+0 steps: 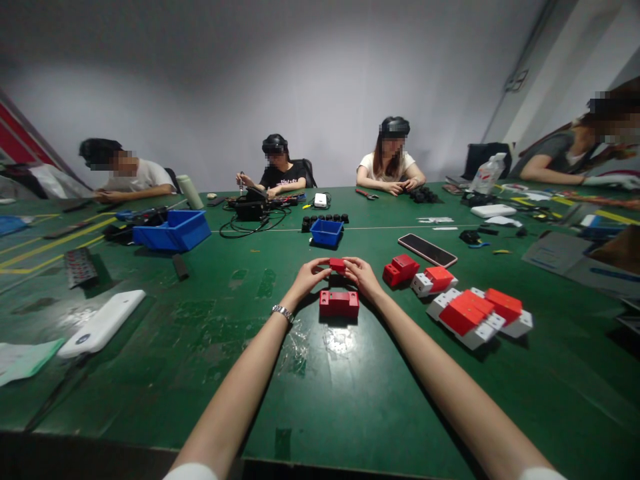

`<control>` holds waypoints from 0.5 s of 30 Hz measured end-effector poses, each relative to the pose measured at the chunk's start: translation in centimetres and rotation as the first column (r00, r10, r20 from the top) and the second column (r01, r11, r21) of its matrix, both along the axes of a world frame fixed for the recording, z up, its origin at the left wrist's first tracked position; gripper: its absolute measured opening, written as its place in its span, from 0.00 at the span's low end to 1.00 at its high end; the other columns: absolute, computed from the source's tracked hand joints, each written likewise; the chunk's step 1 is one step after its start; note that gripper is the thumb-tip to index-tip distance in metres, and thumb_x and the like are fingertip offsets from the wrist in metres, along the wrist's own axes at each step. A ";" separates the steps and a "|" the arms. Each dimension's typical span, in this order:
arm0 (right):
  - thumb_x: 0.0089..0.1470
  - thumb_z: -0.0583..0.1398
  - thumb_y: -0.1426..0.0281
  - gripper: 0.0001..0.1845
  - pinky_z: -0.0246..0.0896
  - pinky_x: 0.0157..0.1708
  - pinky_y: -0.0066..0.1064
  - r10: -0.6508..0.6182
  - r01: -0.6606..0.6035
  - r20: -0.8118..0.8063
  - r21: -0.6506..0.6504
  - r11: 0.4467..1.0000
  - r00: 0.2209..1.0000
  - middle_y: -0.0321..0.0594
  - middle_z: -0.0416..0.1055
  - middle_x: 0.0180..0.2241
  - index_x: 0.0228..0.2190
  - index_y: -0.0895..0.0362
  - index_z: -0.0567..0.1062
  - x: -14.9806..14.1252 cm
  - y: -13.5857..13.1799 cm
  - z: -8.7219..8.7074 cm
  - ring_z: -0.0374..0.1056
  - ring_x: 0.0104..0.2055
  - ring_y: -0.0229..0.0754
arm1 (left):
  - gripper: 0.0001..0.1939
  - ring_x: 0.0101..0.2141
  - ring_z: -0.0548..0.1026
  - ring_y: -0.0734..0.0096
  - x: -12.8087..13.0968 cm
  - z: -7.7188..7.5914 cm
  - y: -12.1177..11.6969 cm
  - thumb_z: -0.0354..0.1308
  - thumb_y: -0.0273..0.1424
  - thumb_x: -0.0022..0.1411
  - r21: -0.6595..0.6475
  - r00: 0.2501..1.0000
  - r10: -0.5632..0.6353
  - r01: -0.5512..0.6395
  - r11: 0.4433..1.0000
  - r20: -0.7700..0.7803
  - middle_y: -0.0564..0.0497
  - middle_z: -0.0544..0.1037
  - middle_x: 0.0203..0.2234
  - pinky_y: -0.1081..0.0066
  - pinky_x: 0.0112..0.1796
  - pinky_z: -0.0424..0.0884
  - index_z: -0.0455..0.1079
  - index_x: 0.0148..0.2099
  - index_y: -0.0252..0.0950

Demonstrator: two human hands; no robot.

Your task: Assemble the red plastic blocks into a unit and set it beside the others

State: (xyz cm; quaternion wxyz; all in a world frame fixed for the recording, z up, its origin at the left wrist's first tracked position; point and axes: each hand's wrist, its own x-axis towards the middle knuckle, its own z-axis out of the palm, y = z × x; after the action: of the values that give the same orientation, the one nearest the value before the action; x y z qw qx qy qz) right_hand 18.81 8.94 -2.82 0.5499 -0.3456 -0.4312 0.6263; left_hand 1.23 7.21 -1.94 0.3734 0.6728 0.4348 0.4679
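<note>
Between the fingertips of my left hand (313, 275) and my right hand (361, 273) is a small red plastic block (337, 266), pinched from both sides just above the table. Right in front of it, nearer to me, a red plastic base (339, 305) with a notched middle and holes at its ends lies on the green table (210, 373). To the right of my right hand sits another red block-shaped unit (401, 270). Beyond that lie several white-and-red modules, among them a small one (434, 281) and a larger pair (467, 316).
A small blue bin (327, 233) stands ahead of my hands, with several black parts behind it. A phone (427, 249) lies to the right. On the left are a larger blue bin (173, 231) and a white power bank (103, 324). Several people sit around the table.
</note>
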 end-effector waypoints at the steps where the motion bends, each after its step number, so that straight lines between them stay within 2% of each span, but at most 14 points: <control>1: 0.36 0.68 0.61 0.19 0.68 0.35 0.27 0.005 -0.005 -0.002 0.005 1.000 1.000 0.40 0.75 0.32 0.31 0.57 0.73 0.0 -0.1 0.1 0.73 0.32 0.38 | 0.20 0.38 0.75 0.64 0.0 0.1 -0.1 0.59 0.35 0.54 0.004 1.000 0.008 -0.008 1.000 -0.006 0.42 0.75 0.44 0.66 0.40 0.72 0.69 0.48 0.32; 7: 0.37 0.67 0.61 0.21 0.67 0.37 0.27 0.020 -0.020 0.000 0.003 1.000 1.000 0.40 0.76 0.34 0.35 0.57 0.76 0.0 -0.2 0.4 0.73 0.33 0.37 | 0.20 0.39 0.74 0.65 0.1 0.2 -0.1 0.60 0.35 0.53 0.019 0.998 0.045 -0.044 0.999 -0.049 0.43 0.75 0.44 0.67 0.40 0.71 0.69 0.47 0.32; 15: 0.40 0.67 0.64 0.18 0.69 0.37 0.28 0.021 -0.022 -0.024 -0.026 0.999 0.999 0.40 0.77 0.31 0.36 0.57 0.76 0.0 -0.1 0.3 0.73 0.32 0.38 | 0.21 0.36 0.75 0.66 0.0 0.1 0.0 0.59 0.36 0.54 0.017 0.997 0.044 -0.043 0.999 -0.057 0.43 0.75 0.44 0.68 0.37 0.72 0.68 0.48 0.32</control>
State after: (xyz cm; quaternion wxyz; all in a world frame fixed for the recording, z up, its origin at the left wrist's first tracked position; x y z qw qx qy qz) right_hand 18.80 8.87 -2.56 0.5437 -0.3407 -0.4199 0.6419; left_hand 1.24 7.21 -1.88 0.3452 0.6793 0.4563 0.4596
